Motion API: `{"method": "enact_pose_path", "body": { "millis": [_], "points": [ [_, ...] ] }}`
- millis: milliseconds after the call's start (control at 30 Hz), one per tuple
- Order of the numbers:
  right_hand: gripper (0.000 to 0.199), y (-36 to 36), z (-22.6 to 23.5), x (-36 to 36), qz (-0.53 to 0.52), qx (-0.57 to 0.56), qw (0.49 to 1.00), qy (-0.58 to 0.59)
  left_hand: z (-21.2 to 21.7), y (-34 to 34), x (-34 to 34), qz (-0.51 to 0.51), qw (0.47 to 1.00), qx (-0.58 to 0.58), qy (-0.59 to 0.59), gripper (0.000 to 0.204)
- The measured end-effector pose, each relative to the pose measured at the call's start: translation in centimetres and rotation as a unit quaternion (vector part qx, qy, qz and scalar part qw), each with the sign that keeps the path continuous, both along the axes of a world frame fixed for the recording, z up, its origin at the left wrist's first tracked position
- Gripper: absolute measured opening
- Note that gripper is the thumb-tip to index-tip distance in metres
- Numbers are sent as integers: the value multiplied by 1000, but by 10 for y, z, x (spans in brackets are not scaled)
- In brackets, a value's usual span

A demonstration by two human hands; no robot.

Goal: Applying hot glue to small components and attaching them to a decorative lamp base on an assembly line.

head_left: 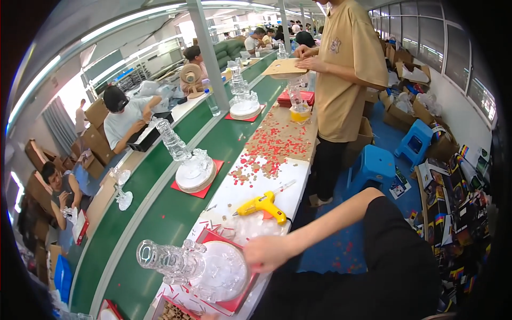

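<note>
Head view: right hand [265, 254] grips clear glass piece [205, 266]; white bench [250, 186], green conveyor [160, 213]; left unseen.

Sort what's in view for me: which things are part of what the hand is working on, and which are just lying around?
In hand: right hand; clear glass piece; round white base; red card.

Lying about: yellow glue gun; red and tan discs; blue stool.

Brown cardboard boxes [96, 141] were stacked at far left; open cartons [410, 106] and colourful printed retail boxes [453, 208] lined the right wall.
</note>
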State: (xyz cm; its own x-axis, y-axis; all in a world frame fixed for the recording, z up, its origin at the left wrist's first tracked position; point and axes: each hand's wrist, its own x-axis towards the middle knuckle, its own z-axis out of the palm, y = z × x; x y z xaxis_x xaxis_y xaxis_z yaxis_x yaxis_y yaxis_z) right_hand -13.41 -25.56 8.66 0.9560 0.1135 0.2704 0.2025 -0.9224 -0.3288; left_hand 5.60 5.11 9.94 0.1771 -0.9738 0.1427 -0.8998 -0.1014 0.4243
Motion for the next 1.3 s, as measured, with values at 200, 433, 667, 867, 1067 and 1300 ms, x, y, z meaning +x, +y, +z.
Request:
{"method": "enact_pose_path", "body": {
  "millis": [200,433,667,867,1067,1300],
  "points": [
    [22,11,-56,2,78,-107,991,22,-22,-5,-62,144,983,83,83,24],
    [22,9,-29,-11,37,-112,993,5,-62,-18,-49,83,991,94,-48,43],
    [19,12,-28,4,81,-197,973,93,-43,-22,-59,51,987,140,-51,47],
    [15,1,-20,2,92,-183,975,90,-50,-30,-61,57,984,164,-36,52],
    [30,-4,70,51,-92,184,972,-115,-62,-17,-66,86,987,71,-113,57],
    [66,29,120,140,53,290,954,-54,-72,-29,-56,64,995,-22,-79,52]
  ]
}}
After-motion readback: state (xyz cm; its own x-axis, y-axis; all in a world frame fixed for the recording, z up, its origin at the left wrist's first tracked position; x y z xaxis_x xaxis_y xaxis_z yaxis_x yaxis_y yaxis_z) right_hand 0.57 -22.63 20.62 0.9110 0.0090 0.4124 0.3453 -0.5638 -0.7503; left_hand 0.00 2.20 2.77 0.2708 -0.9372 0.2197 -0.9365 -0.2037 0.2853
